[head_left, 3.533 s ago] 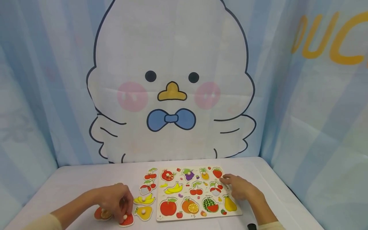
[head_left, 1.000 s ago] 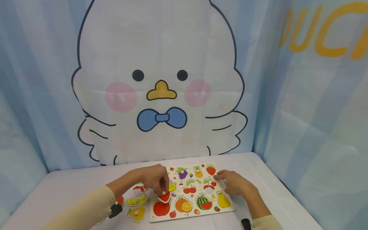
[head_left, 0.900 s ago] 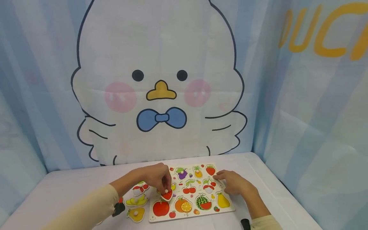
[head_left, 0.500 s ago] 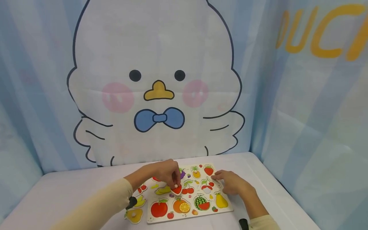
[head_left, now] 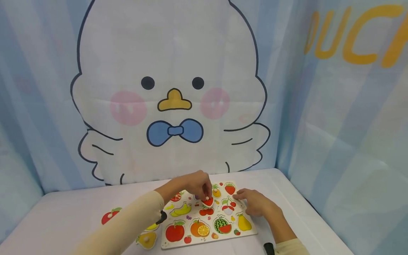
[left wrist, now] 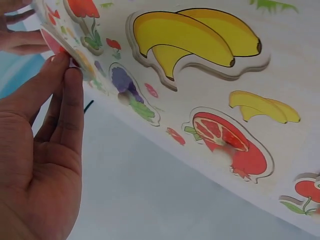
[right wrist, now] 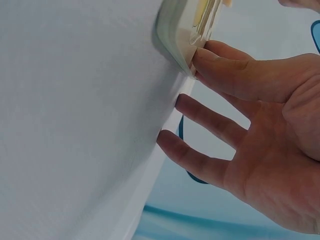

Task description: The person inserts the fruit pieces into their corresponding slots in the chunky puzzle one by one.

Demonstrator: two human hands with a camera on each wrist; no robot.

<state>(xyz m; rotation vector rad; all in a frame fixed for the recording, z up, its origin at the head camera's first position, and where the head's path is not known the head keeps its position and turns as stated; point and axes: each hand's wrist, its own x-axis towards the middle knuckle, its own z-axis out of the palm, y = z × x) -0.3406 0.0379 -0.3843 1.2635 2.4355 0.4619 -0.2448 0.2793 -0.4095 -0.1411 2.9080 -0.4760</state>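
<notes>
My left hand (head_left: 198, 184) pinches the knob of a strawberry puzzle piece (head_left: 208, 202) between thumb and fingertips. It holds the piece over the upper middle of the fruit puzzle board (head_left: 204, 240), above the printed cherries. Beyond them, at the board's far right corner, is the printed strawberry place (head_left: 230, 188). At the right edge my right hand (head_left: 259, 204) pinches the board's rim between thumb and index finger; its other fingers stretch out to the tabletop in the right wrist view. Pomegranate (left wrist: 225, 145) and grape (left wrist: 127, 87) pieces with knobs sit in the board.
Left of the board lie a pear piece (head_left: 147, 240), a banana piece (head_left: 152, 226) partly hidden by the left sleeve (head_left: 127, 223), and an apple piece (head_left: 109, 215). A pineapple piece (head_left: 216, 192) is on the board. A duck-printed curtain (head_left: 175, 152) stands behind the table.
My left hand has picked up the strawberry piece from the left of the board and carried it rightward and away from me across the board. My right hand stays at the board's right edge.
</notes>
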